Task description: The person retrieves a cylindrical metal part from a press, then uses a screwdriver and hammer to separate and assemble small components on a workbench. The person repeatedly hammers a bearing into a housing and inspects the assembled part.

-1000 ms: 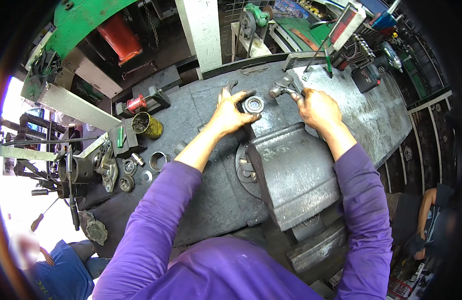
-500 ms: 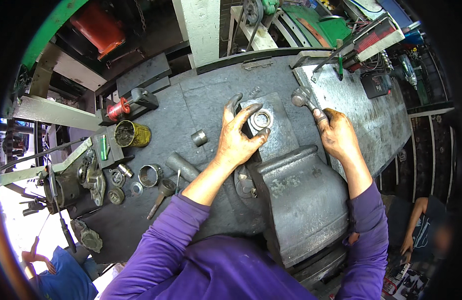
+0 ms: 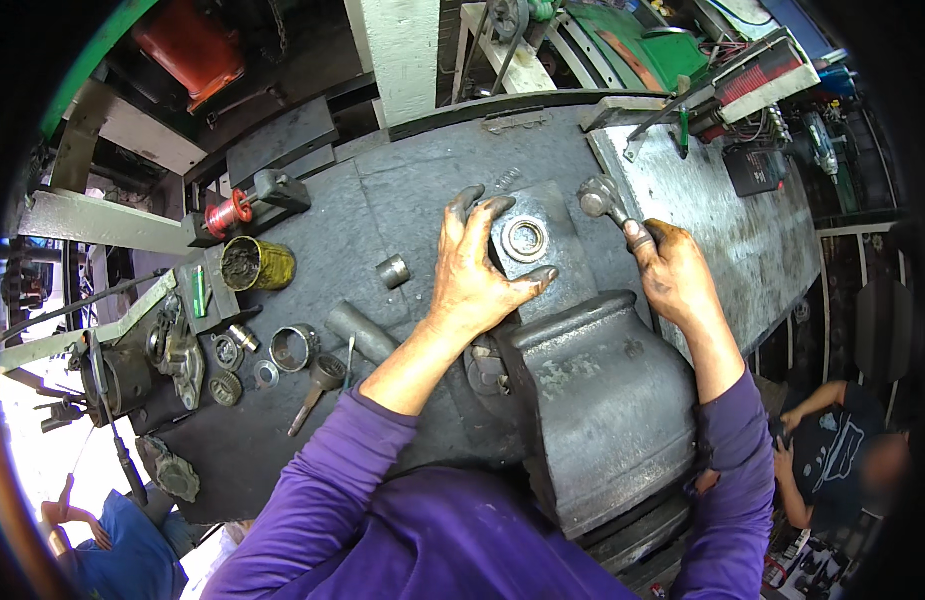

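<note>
A hammer (image 3: 596, 197) with a rounded head is gripped by its handle in my right hand (image 3: 676, 272), its head raised to the right of a metal plate. My left hand (image 3: 473, 265) is open, thumb and fingers spread beside a round metal ring (image 3: 525, 240), apart from it. The ring lies flat on the grey steel plate (image 3: 563, 265), which is the anvil end of a large bench vise (image 3: 613, 400). A small coil spring (image 3: 508, 179) lies just beyond my left fingertips.
On the dark bench (image 3: 423, 180) at left are a short metal sleeve (image 3: 393, 271), a pipe piece (image 3: 363, 332), a yellow can (image 3: 261, 263), and several gears and rings. A metal sheet (image 3: 743, 240) lies at right. One person (image 3: 833, 450) is at lower right, another (image 3: 138, 545) at lower left.
My left hand has drawn a little left from the ring, with the thumb lower, and the ring shows whole. The hammer is still in my right hand. The person at right has shifted their arms.
</note>
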`<state>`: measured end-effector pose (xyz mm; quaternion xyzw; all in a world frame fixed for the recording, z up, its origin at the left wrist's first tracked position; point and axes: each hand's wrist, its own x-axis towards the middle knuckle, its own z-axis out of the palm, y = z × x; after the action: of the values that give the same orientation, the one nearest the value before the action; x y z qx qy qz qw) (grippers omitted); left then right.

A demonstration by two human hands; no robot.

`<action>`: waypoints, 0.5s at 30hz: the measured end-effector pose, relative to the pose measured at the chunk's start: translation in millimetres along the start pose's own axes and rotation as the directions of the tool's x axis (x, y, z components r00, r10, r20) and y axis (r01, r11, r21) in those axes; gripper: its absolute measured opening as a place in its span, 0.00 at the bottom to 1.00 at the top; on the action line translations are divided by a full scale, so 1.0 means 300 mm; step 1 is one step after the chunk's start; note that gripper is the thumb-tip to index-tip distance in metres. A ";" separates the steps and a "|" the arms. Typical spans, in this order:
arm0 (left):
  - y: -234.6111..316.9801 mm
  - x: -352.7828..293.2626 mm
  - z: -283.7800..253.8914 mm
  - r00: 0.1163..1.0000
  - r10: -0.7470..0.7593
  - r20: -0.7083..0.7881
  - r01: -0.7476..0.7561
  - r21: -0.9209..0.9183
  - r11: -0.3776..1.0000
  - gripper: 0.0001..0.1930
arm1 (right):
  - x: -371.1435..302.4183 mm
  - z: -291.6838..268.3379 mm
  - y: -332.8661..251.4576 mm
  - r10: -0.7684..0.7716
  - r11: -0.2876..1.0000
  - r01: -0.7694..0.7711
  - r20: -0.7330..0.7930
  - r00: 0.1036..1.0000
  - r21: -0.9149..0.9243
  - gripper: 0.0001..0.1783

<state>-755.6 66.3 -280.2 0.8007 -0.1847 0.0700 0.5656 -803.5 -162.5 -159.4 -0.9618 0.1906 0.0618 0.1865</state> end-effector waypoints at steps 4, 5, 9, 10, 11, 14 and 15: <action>-0.011 0.000 -0.003 0.999 0.047 0.014 -0.047 0.000 0.999 0.38 | -0.005 -0.006 -0.002 -0.009 0.995 0.007 0.024 1.000 0.100 0.32; -0.013 0.000 -0.002 0.999 0.047 0.011 -0.048 0.030 0.998 0.37 | -0.007 -0.006 -0.006 -0.031 0.991 0.028 0.021 0.999 0.128 0.32; -0.007 -0.001 -0.009 0.996 0.089 0.017 -0.091 0.174 0.981 0.31 | -0.023 -0.010 -0.030 -0.151 0.918 0.135 0.014 0.988 0.374 0.31; -0.006 0.001 -0.013 0.990 0.136 0.033 -0.140 0.230 0.963 0.31 | -0.027 -0.012 -0.037 -0.148 0.930 0.134 0.015 0.989 0.342 0.27; -0.004 0.001 -0.017 0.979 0.199 0.039 -0.201 0.285 0.937 0.31 | -0.036 -0.015 -0.042 -0.174 0.943 0.159 0.024 0.985 0.292 0.26; -0.003 0.000 -0.025 0.977 0.188 0.104 -0.206 0.192 0.960 0.31 | -0.059 -0.025 -0.058 -0.201 0.970 0.190 0.059 0.978 0.154 0.21; -0.003 -0.001 -0.027 0.977 0.191 0.097 -0.206 0.186 0.961 0.30 | -0.064 -0.026 -0.064 -0.215 0.962 0.205 0.039 0.976 0.179 0.21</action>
<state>-754.9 74.1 -278.2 0.8317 -0.2783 0.1127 0.4671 -813.1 -142.4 -142.1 -0.9544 0.0869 0.0525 0.2806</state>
